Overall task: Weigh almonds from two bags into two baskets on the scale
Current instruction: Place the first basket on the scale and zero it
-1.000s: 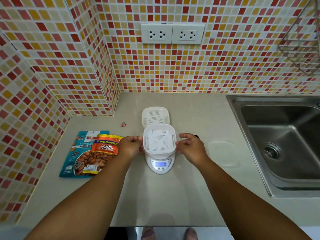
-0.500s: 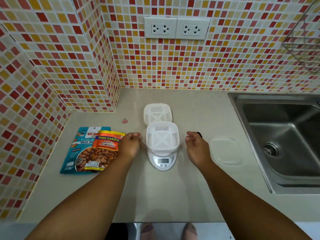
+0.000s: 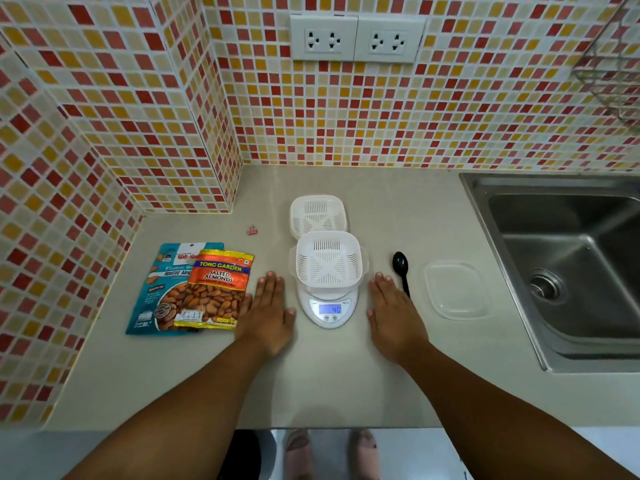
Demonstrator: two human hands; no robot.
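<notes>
Head view: table carries all items; sink at its right. Teal almond bag lies left, orange bag overlapping it. Left hand and right hand lie flat beside the scale, fingers straight, holding nothing. One basket on scale, second basket just behind. Black spoon right.

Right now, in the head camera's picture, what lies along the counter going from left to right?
Teal almond bag → orange salted almonds bag → left hand → scale carrying a white basket → right hand → clear lid → sink.
</notes>
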